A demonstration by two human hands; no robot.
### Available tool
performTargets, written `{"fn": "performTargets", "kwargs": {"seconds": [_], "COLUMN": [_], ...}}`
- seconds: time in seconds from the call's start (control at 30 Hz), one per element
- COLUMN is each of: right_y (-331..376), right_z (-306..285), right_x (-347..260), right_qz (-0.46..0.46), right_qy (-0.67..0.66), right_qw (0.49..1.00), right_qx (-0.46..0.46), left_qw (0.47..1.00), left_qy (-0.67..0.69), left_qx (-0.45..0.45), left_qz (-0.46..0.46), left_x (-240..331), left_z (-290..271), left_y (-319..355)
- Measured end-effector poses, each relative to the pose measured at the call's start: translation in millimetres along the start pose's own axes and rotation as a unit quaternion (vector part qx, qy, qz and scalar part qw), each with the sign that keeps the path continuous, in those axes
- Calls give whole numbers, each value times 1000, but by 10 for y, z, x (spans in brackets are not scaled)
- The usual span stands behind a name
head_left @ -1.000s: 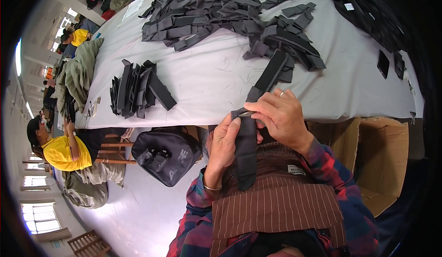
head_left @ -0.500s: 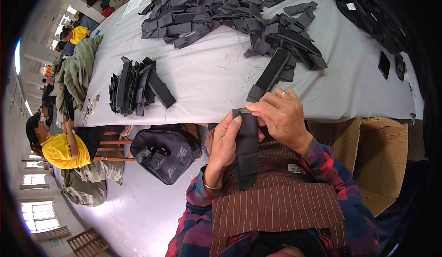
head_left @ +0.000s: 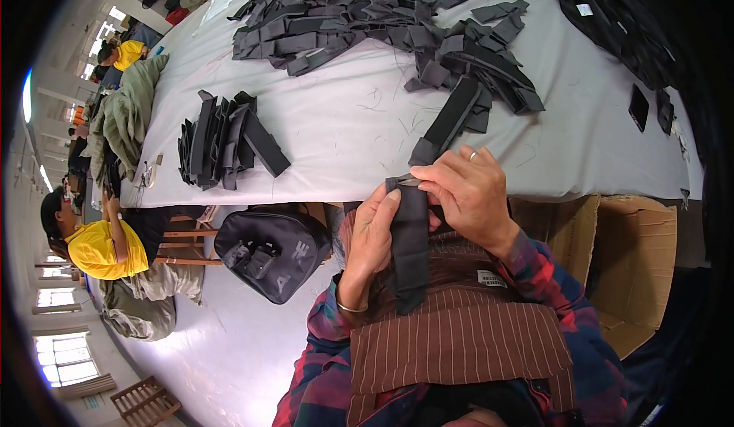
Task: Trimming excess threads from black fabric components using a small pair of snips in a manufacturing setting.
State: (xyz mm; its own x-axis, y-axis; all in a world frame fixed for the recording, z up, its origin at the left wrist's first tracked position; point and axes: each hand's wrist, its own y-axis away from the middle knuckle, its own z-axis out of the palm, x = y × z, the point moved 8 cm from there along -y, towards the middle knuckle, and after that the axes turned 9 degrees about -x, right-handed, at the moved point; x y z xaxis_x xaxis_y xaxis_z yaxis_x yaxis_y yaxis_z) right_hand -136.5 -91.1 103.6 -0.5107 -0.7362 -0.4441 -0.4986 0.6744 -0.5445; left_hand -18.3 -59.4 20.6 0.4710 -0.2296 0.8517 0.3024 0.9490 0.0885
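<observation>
My left hand pinches the upper end of a dark grey fabric strip, thumb in front. The strip hangs down over my striped brown apron. My right hand is closed at the strip's top edge, holding what looks like thread snips; only a small shiny metal blade shows, and the rest lies hidden in the fingers. The blade touches or nearly touches the strip's top edge. Just beyond my right hand, another dark strip lies on the white-covered table.
A large heap of dark strips covers the table's far part; a smaller bundle sits left. A black phone lies right. Below the table edge are a black bag and an open cardboard box. A person in yellow sits left.
Both hands keep nearly the same place and grip on the strip. The right fingers and the blade have shifted very slightly at its top edge.
</observation>
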Motion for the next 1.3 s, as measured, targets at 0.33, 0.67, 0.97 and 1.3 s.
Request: {"fn": "performTargets", "kwargs": {"seconds": [0.33,0.67,0.97,1.3], "right_y": [44,100,99,84], "right_z": [69,181,129,121], "right_x": [-70,190,140,74], "right_qz": [20,114,62,10], "right_qy": [60,-73,-99,21], "right_qw": [998,991,992,999], "right_qx": [-14,1,-49,-36], "left_qw": [999,1000,1000,1000], "left_qy": [-14,31,25,11], "left_qx": [33,5,-8,-11], "left_qz": [6,-3,-9,0], "left_x": [27,-45,-93,-78], "left_z": [-23,6,-41,-6], "left_y": [28,23,10,5]}}
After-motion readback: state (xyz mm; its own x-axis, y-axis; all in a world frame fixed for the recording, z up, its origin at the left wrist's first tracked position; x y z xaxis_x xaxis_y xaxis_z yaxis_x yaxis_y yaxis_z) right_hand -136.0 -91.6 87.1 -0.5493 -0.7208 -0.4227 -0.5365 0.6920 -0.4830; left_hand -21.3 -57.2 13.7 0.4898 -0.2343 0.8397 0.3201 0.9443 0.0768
